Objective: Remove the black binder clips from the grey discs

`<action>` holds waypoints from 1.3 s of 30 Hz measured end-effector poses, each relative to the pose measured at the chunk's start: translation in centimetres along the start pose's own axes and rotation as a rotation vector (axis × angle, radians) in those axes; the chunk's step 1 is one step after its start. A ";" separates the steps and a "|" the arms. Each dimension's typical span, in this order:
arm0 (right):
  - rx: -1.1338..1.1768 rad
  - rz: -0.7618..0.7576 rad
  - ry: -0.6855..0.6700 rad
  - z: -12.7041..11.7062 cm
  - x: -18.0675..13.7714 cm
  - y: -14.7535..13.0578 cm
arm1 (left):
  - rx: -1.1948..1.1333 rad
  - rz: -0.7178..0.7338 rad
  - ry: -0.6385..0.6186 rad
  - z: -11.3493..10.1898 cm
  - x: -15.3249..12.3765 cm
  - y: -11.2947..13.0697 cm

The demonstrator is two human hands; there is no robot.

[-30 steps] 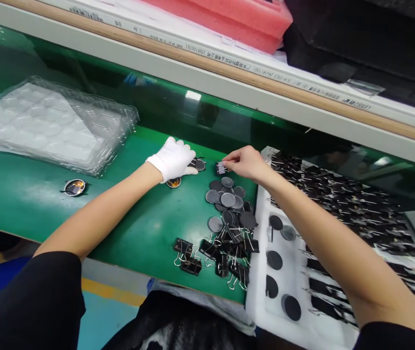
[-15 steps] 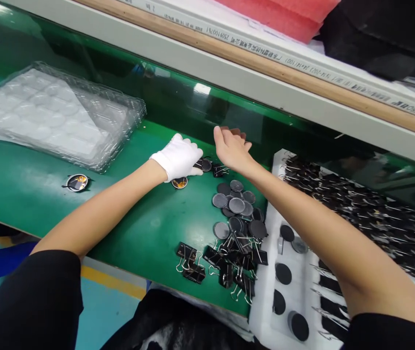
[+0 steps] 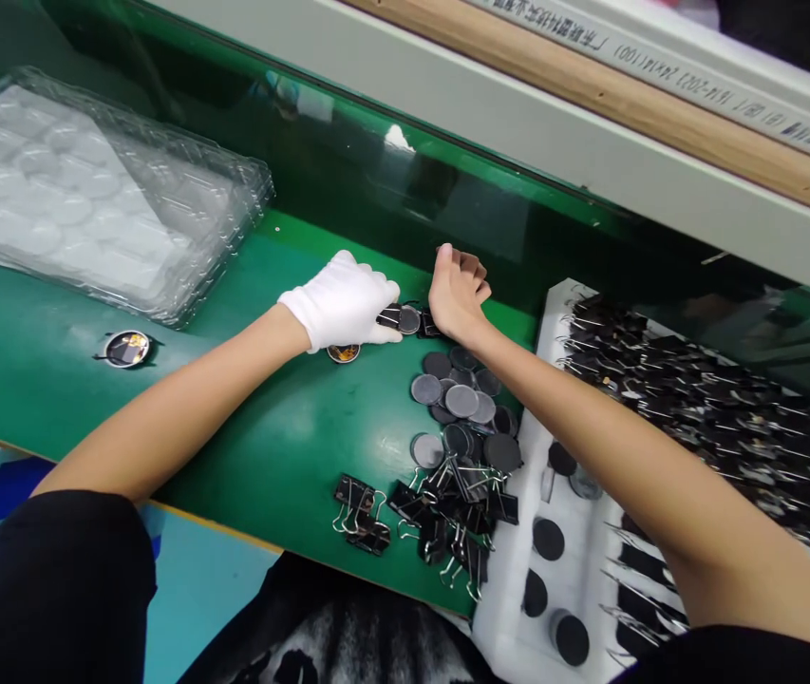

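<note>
While the left hand (image 3: 348,299), in a white knit glove, has its thumb and fingers narrowed about a glossy black folded-metal binder clip (image 3: 390,315), a thin, round, dark-grey disc (image 3: 409,320) shows just beyond the fingertips, against the clip's end. Contact between clip and disc: likely, but the join is too small to confirm. Both lie low over the glossy green tabletop (image 3: 254,437), above the loose heap of grey discs (image 3: 461,400).

Handling, judged by look: disc probably light and stiff, its flat face smooth and apt to slip or scuff; best taken by the rim. Clip probably light too, but springy; sides of the body give a steady pinch, wire handles the leverage. Glove should spare the surface, at some cost in feel.

Right hand (image 3: 458,290), bare: fingers half curled, thumb standing apart from them, nothing seen between. Its heel is just beside a second black binder clip (image 3: 430,325), partly covered by the hand; touching or not, cannot tell. Near the glove's underside, a round silver-rimmed piece with an orange-patterned face (image 3: 343,354), partly hidden
</note>
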State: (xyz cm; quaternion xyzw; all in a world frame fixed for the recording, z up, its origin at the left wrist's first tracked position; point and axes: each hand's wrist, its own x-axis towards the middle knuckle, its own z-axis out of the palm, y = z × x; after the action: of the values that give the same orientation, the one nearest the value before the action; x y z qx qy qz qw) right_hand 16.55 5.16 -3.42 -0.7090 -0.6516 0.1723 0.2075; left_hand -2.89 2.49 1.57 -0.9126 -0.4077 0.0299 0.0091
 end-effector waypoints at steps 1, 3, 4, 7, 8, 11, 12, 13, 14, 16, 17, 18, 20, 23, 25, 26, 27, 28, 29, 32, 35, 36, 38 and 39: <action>0.017 0.012 0.011 0.1 0.0 0.1 | 0.005 -0.002 0.008 0.1 0.1 0.2; 0.040 0.034 0.031 0.2 0.0 0.1 | 0.008 -0.010 0.013 0.3 0.2 0.6; 0.044 0.039 0.039 0.2 0.0 0.1 | 0.005 -0.016 0.010 0.3 0.2 0.8; 0.045 0.047 0.047 0.2 0.0 0.1 | -0.005 -0.032 -0.002 0.2 0.3 1.3; 0.043 0.050 0.046 0.2 0.0 0.0 | -0.007 -0.035 -0.005 0.2 0.3 1.4; 0.032 0.081 0.040 0.1 -0.1 -0.2 | -0.017 -0.038 -0.011 0.1 0.3 1.5; 0.029 0.092 0.037 0.0 -0.1 -0.3 | -0.024 -0.040 -0.012 0.2 0.3 1.5; 0.027 0.100 0.037 0.0 -0.2 -0.4 | -0.030 -0.041 -0.014 0.2 0.3 1.5; 0.025 0.101 0.040 0.0 -0.3 -0.5 | -0.035 -0.038 -0.013 0.2 0.2 1.4; 0.024 0.088 0.058 0.0 -0.3 -0.7 | -0.034 -0.024 -0.007 0.3 0.0 1.4; 0.027 0.085 0.068 -0.1 -0.3 -0.8 | -0.029 -0.016 -0.004 0.3 -0.1 1.3; 0.037 0.094 0.075 -0.2 -0.2 -0.9 | -0.023 -0.009 -0.006 0.3 -0.1 1.3; 0.099 0.148 0.065 -0.8 0.1 -1.1 | -0.005 0.000 -0.014 0.2 -0.2 1.1; 0.370 0.194 -0.010 -2.8 0.1 -0.8 | -0.031 0.014 -0.008 -0.2 -0.4 0.7; 0.580 0.145 -0.114 -4.7 -0.8 -0.4 | -0.167 0.020 0.013 -0.6 -0.5 0.4; 0.647 0.099 -0.171 -5.7 -1.6 -0.2 | -0.265 0.019 0.023 -0.8 -0.6 0.3; 0.674 0.035 -0.221 -6.7 -2.6 0.0 | -0.375 0.019 0.027 -1.1 -0.6 0.3; 0.664 -0.052 -0.256 -7.7 -3.7 0.2 | -0.491 0.019 0.023 -1.4 -0.7 0.4; 0.633 -0.144 -0.272 -8.5 -4.9 0.4 | -0.607 0.012 0.014 -1.7 -0.8 0.7; 0.551 -0.273 -0.279 -10.5 -8.0 0.7 | -0.821 -0.079 0.026 -2.6 -1.2 2.2; 0.523 -0.234 -0.320 -11.8 -10.3 0.9 | -0.687 -0.106 0.187 -3.0 -1.8 4.2; 0.505 -0.255 -0.330 -12.2 -11.0 1.0 | -0.619 -0.074 0.237 -3.1 -2.0 4.8; 0.463 -0.327 -0.328 -13.1 -12.4 1.2 | -0.519 0.014 0.282 -3.2 -2.6 5.9; 0.441 -0.354 -0.325 -13.5 -13.1 1.4 | -0.481 0.055 0.283 -3.3 -2.9 6.4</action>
State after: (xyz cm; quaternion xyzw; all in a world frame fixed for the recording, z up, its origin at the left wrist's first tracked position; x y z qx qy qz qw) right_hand 23.44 -8.86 7.02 -0.4860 -0.7363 0.3813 0.2760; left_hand 0.19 -3.93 4.76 -0.8943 -0.3729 -0.1952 -0.1518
